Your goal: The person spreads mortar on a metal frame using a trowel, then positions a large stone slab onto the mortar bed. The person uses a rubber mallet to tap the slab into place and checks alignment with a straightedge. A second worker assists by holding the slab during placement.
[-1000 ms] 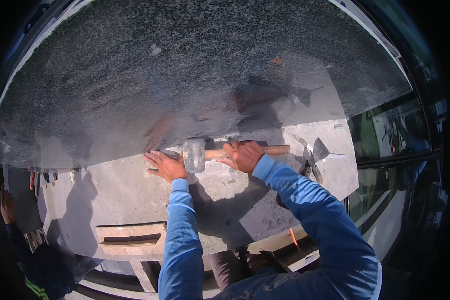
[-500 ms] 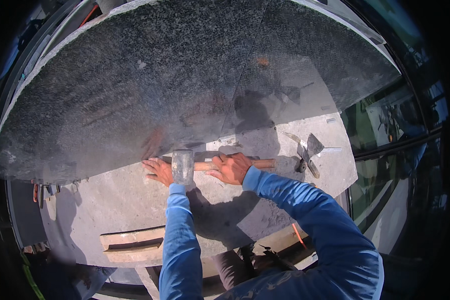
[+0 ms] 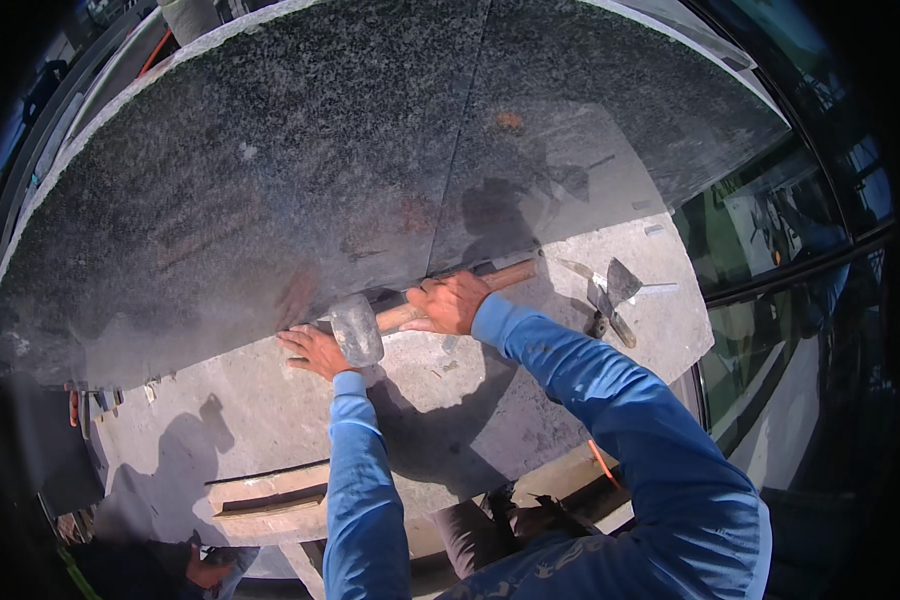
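My right hand (image 3: pixel 452 302) is closed around the wooden handle of a mallet (image 3: pixel 358 331). The mallet's grey, rounded head lies just to the right of my left hand, and its handle slants up to the right. My left hand (image 3: pixel 313 349) is open, its fingers spread at the near edge of a large dark speckled stone slab (image 3: pixel 320 150). Under both hands is a pale stone surface (image 3: pixel 220 400). Right of my right hand lie scraper-like tools (image 3: pixel 610 290) with flat metal blades, overlapping each other.
A wooden piece with a slot (image 3: pixel 270 500) lies near the front edge, left of my left forearm. Several small tools (image 3: pixel 85 405) stick out at the far left. At the lower left another person's hand (image 3: pixel 208 570) shows. Dark glass panels (image 3: pixel 770 350) stand at the right.
The mallet has tilted: its handle end has risen and its head has swung toward my left hand. A person's shadow and hand have come in at the lower left. The whole view has shifted slightly.
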The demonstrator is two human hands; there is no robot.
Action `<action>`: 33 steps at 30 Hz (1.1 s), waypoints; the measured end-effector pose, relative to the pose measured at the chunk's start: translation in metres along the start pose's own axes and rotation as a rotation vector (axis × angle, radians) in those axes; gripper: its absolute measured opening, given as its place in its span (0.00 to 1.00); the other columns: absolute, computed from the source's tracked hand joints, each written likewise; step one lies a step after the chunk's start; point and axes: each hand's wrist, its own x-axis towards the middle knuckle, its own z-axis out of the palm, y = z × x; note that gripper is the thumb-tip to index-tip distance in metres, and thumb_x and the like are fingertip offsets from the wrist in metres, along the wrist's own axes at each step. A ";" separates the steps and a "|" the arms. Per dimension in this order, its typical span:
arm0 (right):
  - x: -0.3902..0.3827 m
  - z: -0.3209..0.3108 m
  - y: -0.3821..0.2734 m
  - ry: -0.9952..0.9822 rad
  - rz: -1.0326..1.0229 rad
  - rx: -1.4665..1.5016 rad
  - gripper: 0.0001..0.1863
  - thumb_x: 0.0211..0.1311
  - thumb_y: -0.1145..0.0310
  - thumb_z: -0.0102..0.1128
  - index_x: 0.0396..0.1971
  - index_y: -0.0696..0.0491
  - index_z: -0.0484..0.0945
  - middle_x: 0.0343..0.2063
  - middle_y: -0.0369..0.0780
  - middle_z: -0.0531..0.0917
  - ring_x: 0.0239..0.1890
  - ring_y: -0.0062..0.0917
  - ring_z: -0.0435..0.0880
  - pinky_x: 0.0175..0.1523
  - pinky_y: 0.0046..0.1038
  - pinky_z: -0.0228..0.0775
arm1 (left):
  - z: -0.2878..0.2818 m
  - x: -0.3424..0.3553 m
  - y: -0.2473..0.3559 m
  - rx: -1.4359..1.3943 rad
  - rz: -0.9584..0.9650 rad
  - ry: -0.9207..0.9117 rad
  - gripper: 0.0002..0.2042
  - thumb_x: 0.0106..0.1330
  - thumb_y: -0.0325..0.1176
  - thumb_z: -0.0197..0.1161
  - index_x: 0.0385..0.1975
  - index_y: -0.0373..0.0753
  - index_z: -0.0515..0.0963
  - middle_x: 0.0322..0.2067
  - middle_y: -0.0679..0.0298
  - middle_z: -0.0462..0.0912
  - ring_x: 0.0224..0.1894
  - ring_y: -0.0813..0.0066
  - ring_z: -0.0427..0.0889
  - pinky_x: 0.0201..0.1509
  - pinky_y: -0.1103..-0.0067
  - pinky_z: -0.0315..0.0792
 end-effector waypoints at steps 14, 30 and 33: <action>-0.012 0.008 -0.019 0.124 0.085 -0.013 0.31 0.67 0.36 0.49 0.36 0.54 0.76 0.25 0.46 0.85 0.26 0.40 0.87 0.31 0.40 0.79 | 0.044 0.003 -0.005 0.054 0.043 0.316 0.65 0.35 0.71 0.72 0.70 0.29 0.57 0.74 0.44 0.48 0.79 0.53 0.37 0.77 0.48 0.37; -0.007 -0.005 0.004 0.034 0.035 -0.061 0.30 0.64 0.36 0.52 0.36 0.53 0.75 0.28 0.44 0.83 0.30 0.38 0.86 0.33 0.36 0.80 | -0.034 -0.008 0.018 -0.086 -0.028 -0.073 0.59 0.46 0.67 0.69 0.71 0.29 0.53 0.75 0.46 0.46 0.79 0.56 0.36 0.78 0.53 0.38; -0.012 0.009 -0.016 0.150 0.133 -0.047 0.29 0.65 0.37 0.53 0.35 0.53 0.75 0.25 0.43 0.83 0.29 0.38 0.86 0.32 0.36 0.79 | 0.009 -0.004 0.006 0.021 0.014 0.126 0.63 0.42 0.71 0.70 0.71 0.29 0.53 0.75 0.46 0.46 0.79 0.57 0.36 0.79 0.54 0.38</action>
